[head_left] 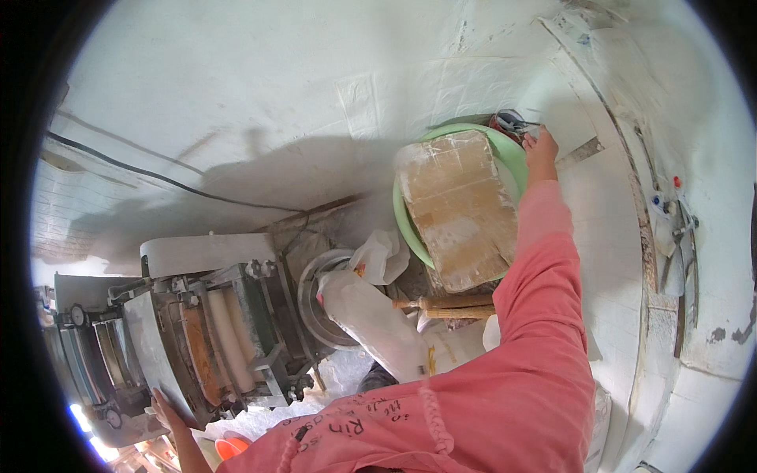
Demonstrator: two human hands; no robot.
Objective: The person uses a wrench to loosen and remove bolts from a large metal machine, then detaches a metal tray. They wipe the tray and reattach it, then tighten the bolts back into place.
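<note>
Head view: a small cup (pixel 509 120), reddish outside and grey inside, at the far right rim of a green tub (pixel 512 160); impossible to tell whether resting on that rim or just beyond it. Right hand (pixel 542 143) just beside it, with bunched fingers close to a thin dark handle (pixel 531 123); cannot tell whether pinching it. Left hand (pixel 168 411) laid straight-fingered against the side panel (pixel 158 347) of a roller machine (pixel 225 335). Probably light and stiff, perhaps slippery if dusty. Best held by the cup's wall, clear of the brown cover (pixel 457 209).
</note>
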